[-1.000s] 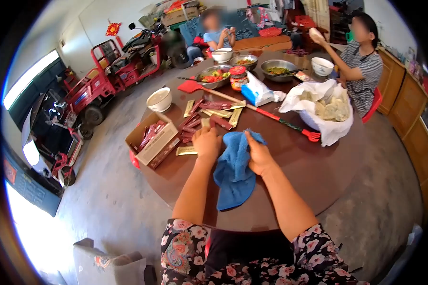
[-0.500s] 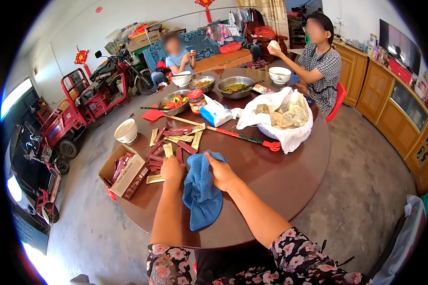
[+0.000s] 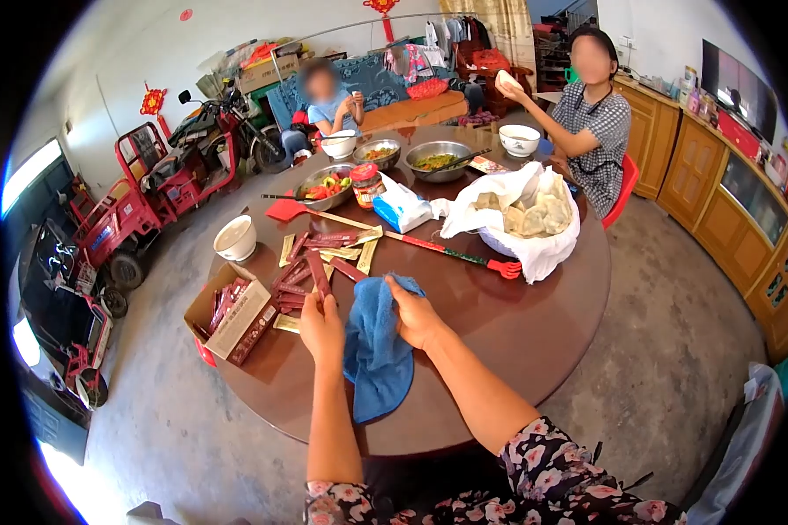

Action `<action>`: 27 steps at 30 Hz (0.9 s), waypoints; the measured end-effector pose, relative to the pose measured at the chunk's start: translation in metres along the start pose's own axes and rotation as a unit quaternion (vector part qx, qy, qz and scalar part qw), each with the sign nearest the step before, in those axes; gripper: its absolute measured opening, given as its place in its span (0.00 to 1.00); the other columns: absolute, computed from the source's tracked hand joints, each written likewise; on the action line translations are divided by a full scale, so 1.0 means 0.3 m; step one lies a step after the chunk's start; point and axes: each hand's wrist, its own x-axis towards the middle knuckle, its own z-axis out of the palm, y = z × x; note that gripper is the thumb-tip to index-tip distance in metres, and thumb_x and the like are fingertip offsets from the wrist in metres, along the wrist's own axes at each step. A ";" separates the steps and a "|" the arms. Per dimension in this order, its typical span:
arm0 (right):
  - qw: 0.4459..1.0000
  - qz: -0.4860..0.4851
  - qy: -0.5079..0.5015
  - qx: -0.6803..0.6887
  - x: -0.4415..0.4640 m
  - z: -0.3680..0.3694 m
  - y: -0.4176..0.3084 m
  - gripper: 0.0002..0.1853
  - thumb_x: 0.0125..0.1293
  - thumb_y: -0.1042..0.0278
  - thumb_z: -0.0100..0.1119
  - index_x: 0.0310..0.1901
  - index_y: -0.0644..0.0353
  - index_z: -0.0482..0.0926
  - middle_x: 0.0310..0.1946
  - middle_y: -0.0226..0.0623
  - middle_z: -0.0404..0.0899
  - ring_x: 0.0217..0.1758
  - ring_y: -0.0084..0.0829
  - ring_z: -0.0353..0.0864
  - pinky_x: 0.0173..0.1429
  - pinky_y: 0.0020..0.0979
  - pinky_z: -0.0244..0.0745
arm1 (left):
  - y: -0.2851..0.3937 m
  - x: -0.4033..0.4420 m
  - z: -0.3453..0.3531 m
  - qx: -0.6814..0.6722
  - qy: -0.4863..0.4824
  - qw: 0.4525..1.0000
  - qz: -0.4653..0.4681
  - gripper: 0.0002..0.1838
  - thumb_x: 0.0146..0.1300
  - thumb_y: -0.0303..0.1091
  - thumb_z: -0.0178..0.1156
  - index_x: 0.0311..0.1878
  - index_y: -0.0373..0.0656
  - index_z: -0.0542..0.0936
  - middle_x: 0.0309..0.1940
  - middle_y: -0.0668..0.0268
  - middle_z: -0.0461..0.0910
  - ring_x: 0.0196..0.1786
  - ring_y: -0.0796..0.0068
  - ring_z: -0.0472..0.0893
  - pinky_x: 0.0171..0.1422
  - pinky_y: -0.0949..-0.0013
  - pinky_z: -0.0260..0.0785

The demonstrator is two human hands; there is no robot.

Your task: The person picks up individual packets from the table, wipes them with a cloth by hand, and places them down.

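Between the fingers of my left hand (image 3: 322,328) a dark red stick packet (image 3: 318,273) stands up over the pile. My right hand (image 3: 416,317) grips a blue cloth (image 3: 376,350), which hangs down over the table's near part. Loose red and gold stick packets (image 3: 333,238) lie in a heap just beyond my left hand. To the left, an open cardboard box (image 3: 241,328) has more red packets inside it.
On the round brown table (image 3: 517,341) are a cloth-lined basket of flatbreads (image 3: 534,219), a red-ended stick (image 3: 411,241), a tissue pack (image 3: 403,206), a red-lidded jar (image 3: 367,185), a white bowl (image 3: 235,239) and metal dishes (image 3: 436,161). Two people sit across, holding food.
A gold packet was at my left hand's fingers; now a dark red one is there, raised slightly. My left forearm has shifted right. The right hand keeps the cloth. One person's head has turned.
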 end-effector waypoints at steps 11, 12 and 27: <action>0.984 -0.010 -0.014 -0.177 0.007 -0.029 0.016 0.12 0.61 0.54 0.59 0.38 0.54 0.79 0.32 0.25 0.78 0.33 0.21 0.76 0.38 0.28 0.72 | 0.052 -0.124 -0.032 -0.251 -0.070 0.965 0.005 0.08 0.64 0.31 0.53 0.34 0.36 0.77 0.18 0.69 0.73 0.19 0.84 0.70 0.23 0.77 0.64; 0.982 -0.025 -0.039 -0.186 -0.005 -0.021 0.012 0.11 0.62 0.58 0.58 0.39 0.54 0.79 0.33 0.26 0.79 0.34 0.22 0.76 0.39 0.28 0.72 | 0.050 -0.121 -0.034 -0.294 -0.092 0.951 -0.025 0.08 0.64 0.31 0.55 0.33 0.36 0.77 0.18 0.70 0.73 0.19 0.85 0.70 0.23 0.79 0.63; 0.981 -0.032 -0.057 -0.181 -0.019 -0.023 -0.019 0.12 0.56 0.76 0.61 0.43 0.59 0.76 0.38 0.31 0.79 0.40 0.27 0.78 0.45 0.32 0.73 | 0.006 -0.118 -0.005 -0.364 -0.174 0.914 -0.036 0.08 0.64 0.32 0.55 0.35 0.36 0.77 0.19 0.71 0.74 0.20 0.86 0.71 0.24 0.80 0.64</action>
